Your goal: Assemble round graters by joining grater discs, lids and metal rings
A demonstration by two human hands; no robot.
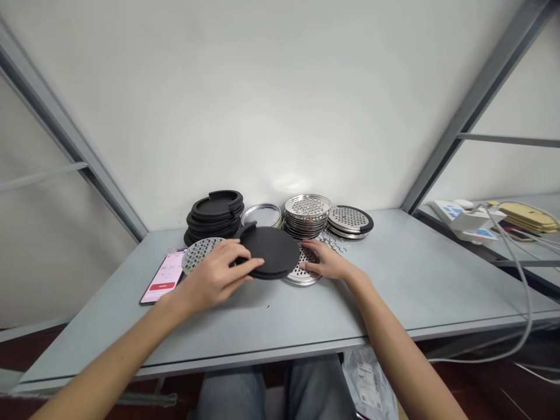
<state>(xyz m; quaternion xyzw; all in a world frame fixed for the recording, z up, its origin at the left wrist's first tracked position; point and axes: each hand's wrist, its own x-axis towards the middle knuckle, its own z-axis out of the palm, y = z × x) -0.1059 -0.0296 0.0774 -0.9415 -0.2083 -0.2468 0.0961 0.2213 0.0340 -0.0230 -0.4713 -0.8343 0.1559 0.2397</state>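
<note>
My left hand (219,268) is closed on a flat black round holder (271,251), tilted a little above the table, with thumb and fingers at its left edge. My right hand (326,259) has its fingers and thumb on the right side of a round perforated metal grater disc (304,274), partly hidden behind the black holder. Another perforated disc (201,252) shows behind my left hand; I cannot tell whether it touches the hand. Small metal rings (335,242) lie loose just beyond my right hand.
Along the wall stand a stack of black holders (216,213), metal rims (262,216), a stack of grater discs (307,213) and assembled pieces (350,220). A phone (163,280) lies at left. A white cable (522,280) hangs at right, near a white box (466,219).
</note>
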